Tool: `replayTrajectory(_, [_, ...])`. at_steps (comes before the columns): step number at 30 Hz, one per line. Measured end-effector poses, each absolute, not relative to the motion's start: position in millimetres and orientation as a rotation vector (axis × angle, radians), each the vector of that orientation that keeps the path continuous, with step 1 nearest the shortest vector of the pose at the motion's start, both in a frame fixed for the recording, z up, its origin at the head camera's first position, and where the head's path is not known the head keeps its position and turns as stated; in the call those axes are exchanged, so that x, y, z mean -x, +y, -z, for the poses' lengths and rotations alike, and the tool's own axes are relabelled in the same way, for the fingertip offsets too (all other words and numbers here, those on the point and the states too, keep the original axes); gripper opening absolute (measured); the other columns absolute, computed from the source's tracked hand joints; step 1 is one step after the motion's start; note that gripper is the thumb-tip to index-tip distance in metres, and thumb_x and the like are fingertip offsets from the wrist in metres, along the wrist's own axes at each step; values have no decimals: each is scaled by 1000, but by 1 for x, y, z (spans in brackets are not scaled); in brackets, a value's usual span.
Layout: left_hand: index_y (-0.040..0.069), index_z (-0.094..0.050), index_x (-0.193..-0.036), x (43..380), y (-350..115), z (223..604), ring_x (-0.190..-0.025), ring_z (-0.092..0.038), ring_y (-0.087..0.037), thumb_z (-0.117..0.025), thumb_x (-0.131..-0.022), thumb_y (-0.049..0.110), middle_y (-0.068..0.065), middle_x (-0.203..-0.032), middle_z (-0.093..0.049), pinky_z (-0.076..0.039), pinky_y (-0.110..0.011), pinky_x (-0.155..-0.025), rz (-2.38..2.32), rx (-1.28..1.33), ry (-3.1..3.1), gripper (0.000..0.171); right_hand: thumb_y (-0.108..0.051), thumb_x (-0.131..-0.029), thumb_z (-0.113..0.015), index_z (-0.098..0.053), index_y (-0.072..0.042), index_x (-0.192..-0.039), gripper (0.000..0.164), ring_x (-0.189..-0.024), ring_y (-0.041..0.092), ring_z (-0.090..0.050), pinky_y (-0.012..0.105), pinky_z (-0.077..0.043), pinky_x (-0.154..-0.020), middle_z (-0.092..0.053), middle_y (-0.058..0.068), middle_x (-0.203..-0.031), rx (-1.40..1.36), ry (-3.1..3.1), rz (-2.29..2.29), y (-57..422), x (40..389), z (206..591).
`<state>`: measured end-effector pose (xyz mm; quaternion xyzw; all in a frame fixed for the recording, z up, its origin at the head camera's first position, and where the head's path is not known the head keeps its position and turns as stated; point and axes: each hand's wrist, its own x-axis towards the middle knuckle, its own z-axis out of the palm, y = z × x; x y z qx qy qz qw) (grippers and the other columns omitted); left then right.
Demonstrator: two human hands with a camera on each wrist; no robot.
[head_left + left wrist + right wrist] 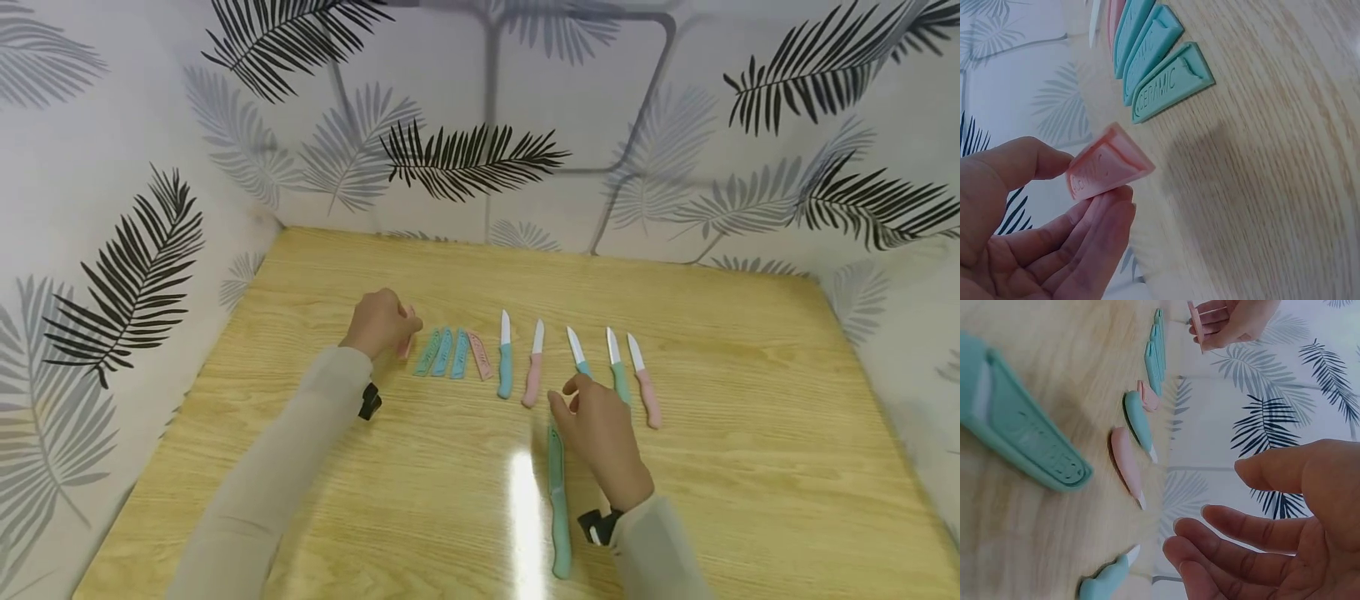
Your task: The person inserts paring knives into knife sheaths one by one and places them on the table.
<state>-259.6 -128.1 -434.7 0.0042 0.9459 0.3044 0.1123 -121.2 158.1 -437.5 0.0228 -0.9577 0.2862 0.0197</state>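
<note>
Left hand [375, 323] pinching pink sheath [406, 346] (partly covered), right hand [600, 425] spread, part-hiding blue knife [582, 367]

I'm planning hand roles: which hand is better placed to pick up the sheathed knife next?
Probably the right hand: it holds nothing and is close to the sheathed knife, while the left hand pinches a pink sheath farther away.

L hand [378, 323] pinches pink sheath [407, 343] nr 4 other sheaths [442, 352]; R hand [600, 425] by sheathed grn knife [558, 508]; 5 bare knives [576, 345] on tbl [750, 467].

A leaf-patterned covering [420, 67] borders the wood-grain tabletop [765, 433].
</note>
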Motion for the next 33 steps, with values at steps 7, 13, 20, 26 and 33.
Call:
replayTrajectory(7, [9, -52, -50, 257, -131, 435, -43, -16, -8, -63, -86, 20, 5, -40, -34, -18, -23, -42, -901, -25, 2784, 39, -23, -93, -60, -60, 9, -104, 34, -49, 16, -48, 24, -39, -44, -59, 10, -68, -55, -3075, -864, 151, 146, 439])
replayTrajectory(13, [8, -52, -51, 252, -134, 436, -44, -17, -8, -62, -86, 18, 5, -42, -34, -18, -24, -43, -922, -30, 2783, 37, -23, -92, -61, -61, 10, -103, 34, -62, 22, -57, 36, -51, -58, -67, 20, -85, -21, -3151, -778, 145, 161, 451])
replayTrajectory(20, [12, -45, -50, 247, -131, 438, -44, -17, -8, -61, -85, 17, 5, -44, -29, -18, -23, -43, -937, -39, 2762, 39, -16, -91, -61, -62, 3, -70, 28, -44, 11, -42, 22, -36, -42, -59, 7, -58, 45, -3166, -776, 132, 180, 462])
replayTrajectory(26, [10, -50, -52, 241, -125, 436, -44, -20, -8, -61, -85, 18, 5, -45, -32, -20, -23, -43, -927, -90, 2793, 36, -14, -86, -58, -62, -4, -63, 26, -45, 12, -46, 19, -34, -40, -62, 4, -58, 150, -3254, -784, 125, 188, 467])
replayTrajectory(33, [12, -45, -50, 233, -114, 429, -42, -19, -8, -61, -85, 15, 5, -43, -32, -18, -21, -41, -922, -180, 2829, 39, -10, -80, -53, -56, -7, -57, 23, -47, 15, -46, 23, -36, -41, -56, 6, -57, 191, -3232, -792, 125, 191, 469])
